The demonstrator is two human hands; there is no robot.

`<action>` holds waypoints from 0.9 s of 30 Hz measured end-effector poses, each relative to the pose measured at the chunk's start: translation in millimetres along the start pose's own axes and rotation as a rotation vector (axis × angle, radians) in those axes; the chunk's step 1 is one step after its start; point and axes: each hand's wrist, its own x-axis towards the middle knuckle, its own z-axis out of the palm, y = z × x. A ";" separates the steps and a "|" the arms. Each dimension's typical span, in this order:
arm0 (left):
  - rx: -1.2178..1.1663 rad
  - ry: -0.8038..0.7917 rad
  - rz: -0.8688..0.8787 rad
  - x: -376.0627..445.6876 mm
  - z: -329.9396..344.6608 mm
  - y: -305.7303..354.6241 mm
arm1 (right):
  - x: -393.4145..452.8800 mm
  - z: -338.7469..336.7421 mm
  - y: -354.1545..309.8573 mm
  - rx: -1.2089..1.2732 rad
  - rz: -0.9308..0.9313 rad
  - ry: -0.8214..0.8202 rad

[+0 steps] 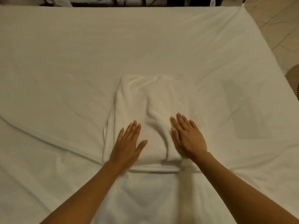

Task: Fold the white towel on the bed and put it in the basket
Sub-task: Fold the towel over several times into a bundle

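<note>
The white towel (150, 101) lies folded into a thick rectangle on the middle of the bed (64, 54), with a soft ridge running down its centre. My left hand (127, 143) rests flat on the towel's near left part, fingers straight and together. On the near right part my right hand (186, 135) presses down the same way, palm flat. Both hands hold nothing. The basket is only partly in view, a woven edge (295, 75) at the far right border.
The bed's white sheet is wrinkled, with long creases running out from under the towel. Tiled floor (278, 21) shows past the bed's right edge. Dark bed-frame bars and cables (129, 1) run along the top edge.
</note>
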 end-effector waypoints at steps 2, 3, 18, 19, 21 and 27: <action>0.083 0.003 0.057 -24.8 5.1 -1.2 | -31.5 6.0 4.9 -0.069 -0.029 0.020; 0.115 0.003 0.052 -33.0 5.9 -1.9 | -45.6 9.6 8.3 -0.085 -0.033 0.040; 0.354 0.155 -0.023 -50.9 16.8 -10.5 | -70.8 14.0 33.5 -0.175 -0.004 0.207; 0.374 0.154 -0.016 -48.8 15.4 -9.8 | -69.2 12.7 31.5 -0.180 -0.015 0.224; 0.403 0.163 0.013 -48.5 5.4 -8.6 | -68.8 9.5 30.2 -0.187 -0.028 0.248; 0.288 0.127 -0.028 -55.4 -16.2 -3.5 | -75.4 9.0 33.0 -0.110 -0.016 0.271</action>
